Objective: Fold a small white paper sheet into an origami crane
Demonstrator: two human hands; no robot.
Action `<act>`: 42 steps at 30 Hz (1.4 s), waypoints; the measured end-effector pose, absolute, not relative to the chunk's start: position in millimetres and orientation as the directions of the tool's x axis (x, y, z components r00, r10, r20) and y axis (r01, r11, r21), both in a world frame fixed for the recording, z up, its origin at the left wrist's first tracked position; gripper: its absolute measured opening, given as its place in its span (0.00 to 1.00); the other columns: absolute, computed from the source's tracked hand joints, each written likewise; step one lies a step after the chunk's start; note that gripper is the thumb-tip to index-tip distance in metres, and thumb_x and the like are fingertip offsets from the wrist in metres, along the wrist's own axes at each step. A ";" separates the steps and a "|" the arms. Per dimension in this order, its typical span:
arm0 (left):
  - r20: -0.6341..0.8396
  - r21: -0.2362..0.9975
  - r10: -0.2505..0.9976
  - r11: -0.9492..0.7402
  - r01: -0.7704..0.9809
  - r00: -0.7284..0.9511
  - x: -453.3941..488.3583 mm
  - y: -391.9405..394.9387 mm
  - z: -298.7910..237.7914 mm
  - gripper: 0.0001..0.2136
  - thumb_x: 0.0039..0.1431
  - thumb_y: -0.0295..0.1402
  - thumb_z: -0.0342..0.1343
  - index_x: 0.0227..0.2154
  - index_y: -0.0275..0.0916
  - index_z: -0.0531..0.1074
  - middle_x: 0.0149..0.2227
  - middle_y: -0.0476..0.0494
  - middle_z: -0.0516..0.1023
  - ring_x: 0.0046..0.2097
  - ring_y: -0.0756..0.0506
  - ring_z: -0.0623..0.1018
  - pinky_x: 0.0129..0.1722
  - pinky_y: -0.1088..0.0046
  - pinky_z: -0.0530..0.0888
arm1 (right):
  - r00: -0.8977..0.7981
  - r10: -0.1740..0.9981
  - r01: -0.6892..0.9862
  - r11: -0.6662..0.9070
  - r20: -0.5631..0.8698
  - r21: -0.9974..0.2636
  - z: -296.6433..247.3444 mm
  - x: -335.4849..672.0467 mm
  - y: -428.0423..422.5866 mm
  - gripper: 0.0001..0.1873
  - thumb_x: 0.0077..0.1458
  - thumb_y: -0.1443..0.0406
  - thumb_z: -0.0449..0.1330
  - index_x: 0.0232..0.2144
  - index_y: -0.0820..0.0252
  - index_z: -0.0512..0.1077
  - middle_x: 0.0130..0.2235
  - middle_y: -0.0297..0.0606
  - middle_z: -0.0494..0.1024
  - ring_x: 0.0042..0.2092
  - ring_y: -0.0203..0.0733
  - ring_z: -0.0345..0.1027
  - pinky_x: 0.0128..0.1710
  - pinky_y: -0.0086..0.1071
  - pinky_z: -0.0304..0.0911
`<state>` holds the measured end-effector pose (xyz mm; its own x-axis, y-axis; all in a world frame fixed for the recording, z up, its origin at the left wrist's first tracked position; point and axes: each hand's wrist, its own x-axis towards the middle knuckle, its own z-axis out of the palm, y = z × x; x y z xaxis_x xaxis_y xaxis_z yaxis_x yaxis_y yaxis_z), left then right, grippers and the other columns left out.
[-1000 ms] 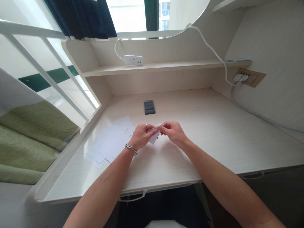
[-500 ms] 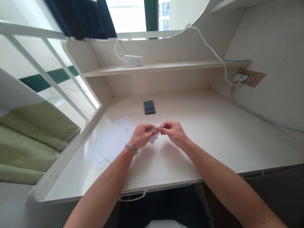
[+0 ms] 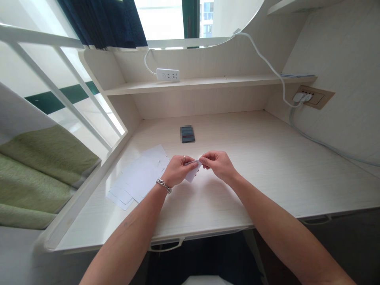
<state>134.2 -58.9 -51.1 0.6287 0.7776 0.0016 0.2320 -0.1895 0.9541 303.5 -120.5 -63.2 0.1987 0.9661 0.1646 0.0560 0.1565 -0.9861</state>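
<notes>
Both hands meet over the middle of the pale wooden desk (image 3: 267,174). My left hand (image 3: 178,170), with a ring and a chain bracelet, pinches a small white piece of paper (image 3: 192,173). My right hand (image 3: 218,164) pinches the same paper from the right, fingertips close to those of the left. The paper is held just above the desk, partly hidden by the fingers. A loose spread of white paper sheets (image 3: 139,178) lies on the desk just left of my left hand.
A dark phone (image 3: 187,134) lies farther back on the desk. A white power strip (image 3: 168,75) sits on the shelf, with a cable running to a wall socket (image 3: 311,96) at right. White bed rails and green bedding (image 3: 41,166) are at left.
The hands stay together on the small paper; the fingers have shifted slightly and the paper's top edge now sits lower between them. The view has drifted a little.
</notes>
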 end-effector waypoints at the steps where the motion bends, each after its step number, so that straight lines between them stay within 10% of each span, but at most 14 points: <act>1: -0.001 0.952 0.777 -0.193 0.239 0.630 134.3 -59.2 -50.7 0.13 0.52 0.42 0.61 0.28 0.34 0.77 0.26 0.42 0.79 0.26 0.48 0.77 0.24 0.75 0.71 | 0.201 0.967 0.056 0.151 0.159 -0.987 -63.1 303.7 -120.5 0.14 0.44 0.57 0.67 0.26 0.64 0.76 0.22 0.36 0.75 0.25 0.36 0.66 0.28 0.33 0.63; 14: -0.017 0.953 0.803 -0.167 0.252 0.596 132.8 -59.2 -43.3 0.12 0.49 0.40 0.62 0.28 0.33 0.77 0.24 0.42 0.79 0.26 0.47 0.76 0.24 0.74 0.71 | 0.195 0.981 -0.093 0.042 0.023 -0.995 -53.1 311.6 -122.5 0.18 0.45 0.52 0.66 0.27 0.64 0.76 0.28 0.41 0.78 0.28 0.37 0.70 0.29 0.31 0.66; 22: -0.033 0.917 0.785 -0.223 0.331 0.619 132.9 -57.3 -48.1 0.12 0.50 0.40 0.60 0.27 0.34 0.78 0.24 0.43 0.78 0.25 0.48 0.75 0.23 0.75 0.68 | 0.113 0.975 0.326 0.148 0.194 -0.934 -62.3 305.2 -122.2 0.10 0.53 0.60 0.59 0.25 0.60 0.72 0.25 0.35 0.75 0.26 0.36 0.67 0.28 0.31 0.62; 42: -0.027 0.821 0.737 -0.369 0.435 0.675 131.2 -56.2 -50.6 0.14 0.50 0.44 0.57 0.21 0.36 0.76 0.19 0.50 0.71 0.23 0.51 0.68 0.22 0.76 0.60 | 0.033 0.978 0.582 0.148 0.205 -0.800 -57.9 299.3 -126.5 0.08 0.54 0.64 0.55 0.25 0.58 0.70 0.28 0.34 0.74 0.30 0.37 0.64 0.31 0.30 0.55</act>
<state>131.2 -56.2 -50.6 0.6752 0.7372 -0.0267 0.4351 -0.3688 0.8214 299.3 -126.5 -57.9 0.0332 0.9782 0.2049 0.5820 0.1477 -0.7996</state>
